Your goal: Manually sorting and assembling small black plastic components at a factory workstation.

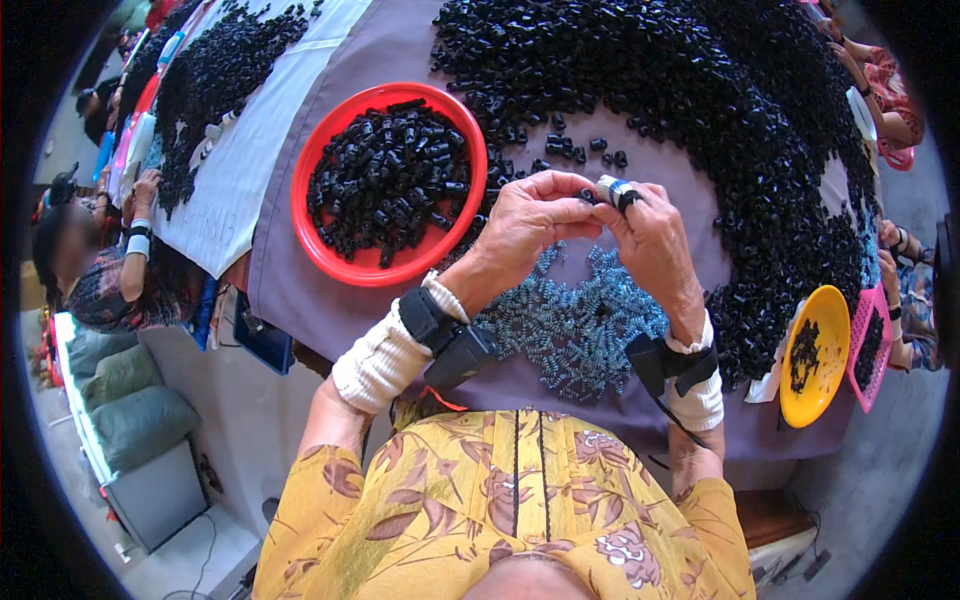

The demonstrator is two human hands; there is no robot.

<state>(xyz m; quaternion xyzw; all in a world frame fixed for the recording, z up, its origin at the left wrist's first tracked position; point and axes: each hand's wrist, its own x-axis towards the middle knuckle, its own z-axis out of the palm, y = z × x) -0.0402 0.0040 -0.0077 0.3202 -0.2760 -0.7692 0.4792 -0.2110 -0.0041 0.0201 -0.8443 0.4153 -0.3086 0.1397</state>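
Both hands meet over the table in front of me, fingertips nearly touching. My left hand (515, 235) pinches a small black plastic cylinder (588, 196) between thumb and fingers. Against that piece, the fingers of my right hand (648, 240) are closed; whatever lies between them is too small to make out. White tape and a black band wrap a right finger. Just below the hands spreads a heap of small pale-blue coil springs (575, 325). Several loose black cylinders (580, 152) lie just beyond my fingers.
At the left stands a red bowl (301, 195) of black cylinders. A large pile of black parts (640, 60) curves along the far and right sides. A yellow tray (828, 305) and pink basket (882, 302) sit far right. Other people work at both sides.
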